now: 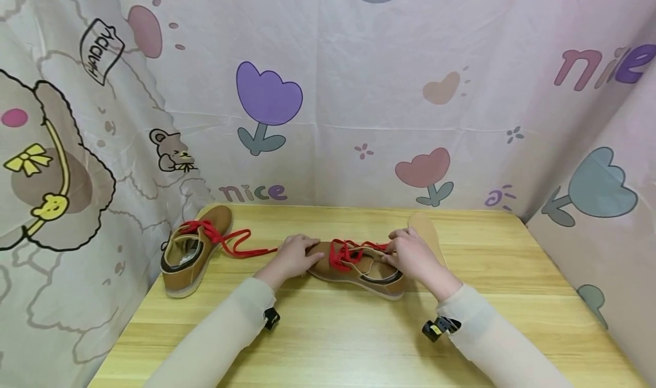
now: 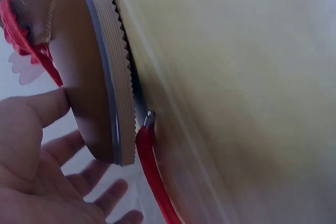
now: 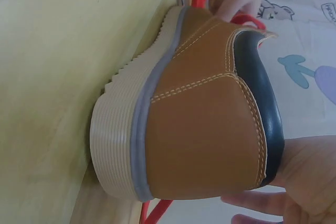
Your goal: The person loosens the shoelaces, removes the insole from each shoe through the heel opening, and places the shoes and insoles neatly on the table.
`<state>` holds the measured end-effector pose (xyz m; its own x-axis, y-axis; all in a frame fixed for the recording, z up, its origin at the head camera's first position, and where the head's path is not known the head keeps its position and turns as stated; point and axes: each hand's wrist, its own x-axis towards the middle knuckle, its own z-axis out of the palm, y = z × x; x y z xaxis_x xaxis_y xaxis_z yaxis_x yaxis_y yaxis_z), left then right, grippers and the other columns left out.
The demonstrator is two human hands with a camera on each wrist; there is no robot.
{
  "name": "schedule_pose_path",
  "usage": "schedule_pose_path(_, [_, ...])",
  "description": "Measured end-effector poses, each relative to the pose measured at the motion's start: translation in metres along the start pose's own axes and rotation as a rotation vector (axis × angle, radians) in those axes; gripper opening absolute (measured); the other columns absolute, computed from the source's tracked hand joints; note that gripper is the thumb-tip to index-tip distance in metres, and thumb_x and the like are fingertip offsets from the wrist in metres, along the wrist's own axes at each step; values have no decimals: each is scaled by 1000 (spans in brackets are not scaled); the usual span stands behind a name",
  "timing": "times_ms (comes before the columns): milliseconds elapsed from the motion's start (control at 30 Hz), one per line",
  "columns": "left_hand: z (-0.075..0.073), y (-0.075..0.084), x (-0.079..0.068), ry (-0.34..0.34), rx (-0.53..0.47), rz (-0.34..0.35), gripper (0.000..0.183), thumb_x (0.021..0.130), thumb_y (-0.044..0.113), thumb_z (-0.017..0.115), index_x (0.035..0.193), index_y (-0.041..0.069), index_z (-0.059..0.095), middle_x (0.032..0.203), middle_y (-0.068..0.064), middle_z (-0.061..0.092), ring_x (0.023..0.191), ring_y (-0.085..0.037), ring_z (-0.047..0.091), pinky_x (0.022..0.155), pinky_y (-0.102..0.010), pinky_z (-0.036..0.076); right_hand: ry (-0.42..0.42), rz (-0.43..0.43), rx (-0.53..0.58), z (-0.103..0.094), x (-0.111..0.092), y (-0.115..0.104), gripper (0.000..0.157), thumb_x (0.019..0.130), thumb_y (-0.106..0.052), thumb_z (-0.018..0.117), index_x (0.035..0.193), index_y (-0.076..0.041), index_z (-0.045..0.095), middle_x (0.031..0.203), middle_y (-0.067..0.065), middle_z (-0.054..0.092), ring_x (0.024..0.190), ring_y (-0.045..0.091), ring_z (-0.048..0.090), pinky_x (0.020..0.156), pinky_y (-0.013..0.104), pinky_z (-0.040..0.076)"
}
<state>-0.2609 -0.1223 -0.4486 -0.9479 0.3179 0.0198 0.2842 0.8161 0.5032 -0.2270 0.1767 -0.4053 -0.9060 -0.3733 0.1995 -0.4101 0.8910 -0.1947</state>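
Note:
A brown leather shoe [image 1: 328, 257] with red laces [image 1: 344, 256] lies sole down, toe to the left, between both hands. My left hand [image 1: 292, 257] grips its toe; in the left wrist view the thumb [image 2: 50, 106] touches the upper and other fingers reach round the toe's far side. At the heel end, my right hand [image 1: 412, 254] holds the far side of the shoe's opening. The right wrist view shows the heel [image 3: 205, 135] with dark collar lining [image 3: 257, 98], which hides part of that hand. A red lace end with a metal tip [image 2: 149, 119] lies beside the sole.
The matching brown shoe [image 1: 176, 280] stands at the table's left edge, its red lace [image 1: 246, 254] trailing toward my left hand. A flat tan insole-shaped piece [image 1: 429, 231] lies behind my right hand. Printed cloth [image 1: 333, 166] hangs behind and beside the wooden table [image 1: 328, 348].

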Motion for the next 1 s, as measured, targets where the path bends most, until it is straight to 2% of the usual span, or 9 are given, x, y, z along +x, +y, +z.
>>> schedule_pose_path(200, [4,6,-12,25,58,-47,52,98,42,63,140,13,60,137,-15,56,130,-40,44,103,-60,34,0,-15,-6,1,2,2,10,86,-21,80,87,-11,80,121,17,66,115,38,52,100,50,43])
schedule_pose_path(333, [5,5,-15,21,57,-45,54,99,44,62,142,11,58,140,-16,54,133,-40,41,105,-61,31,-7,0,23,-1,0,2,13,88,-23,79,87,-10,79,123,19,64,117,40,51,99,52,43])
schedule_pose_path(500, [4,-3,-16,-12,1,31,62,98,48,60,146,8,52,149,-14,49,143,-41,31,113,-63,24,-7,76,68,-6,-8,5,19,90,-29,76,80,-13,76,128,20,62,123,41,48,101,53,43])
schedule_pose_path(633, [0,-9,-15,-54,-20,121,68,96,48,64,148,8,49,152,-12,46,146,-44,25,115,-64,20,2,79,25,-9,-13,7,23,88,-30,77,71,-16,72,124,18,64,119,39,50,98,52,44])
schedule_pose_path(733, [-2,-12,-15,-77,-5,164,70,93,48,68,148,9,49,152,-11,46,145,-44,27,116,-62,20,-1,73,-5,-9,-14,7,24,87,-28,77,67,-17,71,121,16,66,116,39,52,95,51,46])
schedule_pose_path(867, [-3,-12,-15,-91,0,176,71,91,46,72,147,9,51,151,-11,48,144,-41,30,116,-60,21,-11,80,-7,-8,-13,6,23,87,-25,77,66,-17,69,121,16,66,117,39,52,96,50,46])
schedule_pose_path(1000, [-4,-10,-18,-95,1,155,73,89,49,73,147,9,51,151,-11,48,143,-39,32,116,-58,22,-16,86,-6,-5,-11,7,23,88,-24,76,68,-17,69,124,16,65,119,38,52,98,50,45])
